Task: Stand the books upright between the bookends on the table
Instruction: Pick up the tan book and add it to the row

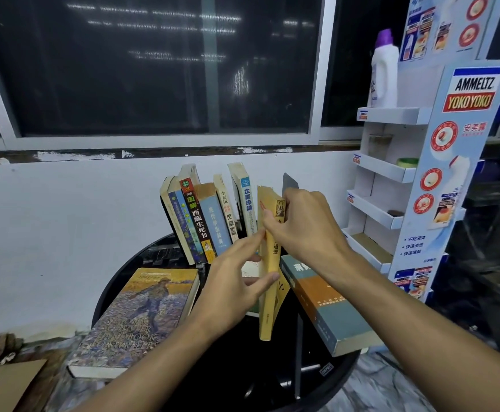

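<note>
**Books: a yellow one is on its way into the row**

Head view. A row of books point(210, 215) stands at the far edge of the round black bench point(242, 367), leaning left. A grey bookend point(290, 182) rises at its right end. The yellow book point(269, 281) is held upright, nearer the camera than the gap between row and bookend. The right grip point(305, 224) pinches its top corner. The left grip point(230, 281) clasps its spine lower down, thumb across the front. Whether its foot touches the bench I cannot tell.

The step in hand looks like slotting this book in. Next it likely needs carrying back into that gap and setting down. A handbook point(141, 316) and a teal-and-orange book point(326, 301) lie flat near the front edge, not yet stood up.
</note>
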{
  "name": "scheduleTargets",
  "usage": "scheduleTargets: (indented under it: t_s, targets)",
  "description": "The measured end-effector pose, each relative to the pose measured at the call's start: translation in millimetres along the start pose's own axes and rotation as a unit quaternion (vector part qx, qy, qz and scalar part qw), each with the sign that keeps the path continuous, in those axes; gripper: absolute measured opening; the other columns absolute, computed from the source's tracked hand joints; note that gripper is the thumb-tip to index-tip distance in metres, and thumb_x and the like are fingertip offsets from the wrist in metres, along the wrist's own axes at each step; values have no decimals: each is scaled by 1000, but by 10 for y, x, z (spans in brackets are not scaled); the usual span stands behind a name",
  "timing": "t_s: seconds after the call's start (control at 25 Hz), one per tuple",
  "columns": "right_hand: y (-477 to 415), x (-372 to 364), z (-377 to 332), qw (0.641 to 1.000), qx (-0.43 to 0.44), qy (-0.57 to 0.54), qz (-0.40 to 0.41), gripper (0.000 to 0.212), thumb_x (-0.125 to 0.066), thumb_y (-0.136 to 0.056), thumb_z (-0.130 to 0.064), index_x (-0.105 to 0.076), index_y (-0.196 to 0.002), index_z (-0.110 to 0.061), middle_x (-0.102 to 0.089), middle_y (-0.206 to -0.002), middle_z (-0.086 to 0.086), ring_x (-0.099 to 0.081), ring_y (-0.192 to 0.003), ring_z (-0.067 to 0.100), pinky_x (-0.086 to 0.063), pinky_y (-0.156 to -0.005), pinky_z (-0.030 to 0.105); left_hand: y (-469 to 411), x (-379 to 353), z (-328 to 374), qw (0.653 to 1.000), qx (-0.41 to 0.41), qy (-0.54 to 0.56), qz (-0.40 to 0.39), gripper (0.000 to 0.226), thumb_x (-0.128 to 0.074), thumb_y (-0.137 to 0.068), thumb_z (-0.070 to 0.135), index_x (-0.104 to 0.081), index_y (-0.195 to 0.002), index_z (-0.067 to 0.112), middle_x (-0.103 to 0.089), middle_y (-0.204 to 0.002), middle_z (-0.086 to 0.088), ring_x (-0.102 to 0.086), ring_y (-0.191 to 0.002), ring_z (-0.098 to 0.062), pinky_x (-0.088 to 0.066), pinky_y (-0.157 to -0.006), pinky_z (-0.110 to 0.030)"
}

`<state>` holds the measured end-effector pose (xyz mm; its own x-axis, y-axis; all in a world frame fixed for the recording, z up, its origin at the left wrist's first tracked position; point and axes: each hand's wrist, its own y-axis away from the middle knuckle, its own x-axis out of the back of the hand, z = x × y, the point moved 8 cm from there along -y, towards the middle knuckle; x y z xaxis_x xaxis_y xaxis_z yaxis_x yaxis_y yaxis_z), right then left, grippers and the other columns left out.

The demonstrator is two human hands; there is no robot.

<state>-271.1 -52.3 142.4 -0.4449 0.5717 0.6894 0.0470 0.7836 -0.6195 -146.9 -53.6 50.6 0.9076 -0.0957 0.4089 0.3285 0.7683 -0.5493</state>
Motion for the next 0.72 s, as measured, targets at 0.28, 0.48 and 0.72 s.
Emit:
scheduleTargets:
  t_s: [0.28,0.48,0.72]
  targets:
    - [-81,168,28,1000,13,4,24,39,-64,-95,-28,-43,-62,-22,-44,-57,-11,-43,-46,1,-37,-42,10,-101,25,-71,1000,17,-26,4,65,-72,-90,39,-45,-149,34,-45,-123,40,-55,-113,10,-56,-80,-11]
    - [-222,257,115,999,9,27,36,33,-64,-94,-31,-51,-66,-17,-50,-58,-6,-49,-49,5,-27,-39,14,-344,213,-162,994,16,-111,17,60,-64,-96,38,-42,-151,31,-52,-143,14,-51,-125,2,-46,-99,-13]
    - [-451,323,139,998,21,35,54,40,-62,-94,-30,-45,-61,-15,-46,-55,-4,-42,-47,8,-28,-37,17,-918,400,-256,972,-10,-236,11,70,-68,-94,28,-35,-155,23,-42,-156,4,-40,-141,-15,-32,-116,-30]
